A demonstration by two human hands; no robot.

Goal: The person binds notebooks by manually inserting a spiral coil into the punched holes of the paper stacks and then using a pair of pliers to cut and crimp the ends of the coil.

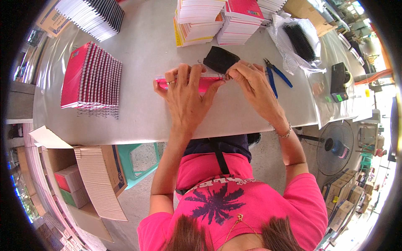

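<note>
My left hand [184,90] lies flat over a pink spiral notebook [205,83] on the white table [146,121], pressing it down. The fingers of my right hand [249,79] pinch the notebook's right end, where its wire spine ends. A black pouch-like object [220,58] sits just behind both hands. Most of the notebook is hidden under my left hand.
A fanned stack of pink spiral notebooks [92,81] lies at the left, and more stacks [217,21] stand at the back. Blue-handled pliers [276,75], a bag with black coils [299,42] and a tape dispenser [340,81] are at the right. An open cardboard box [83,180], a teal stool [140,161] and a fan [335,146] stand below.
</note>
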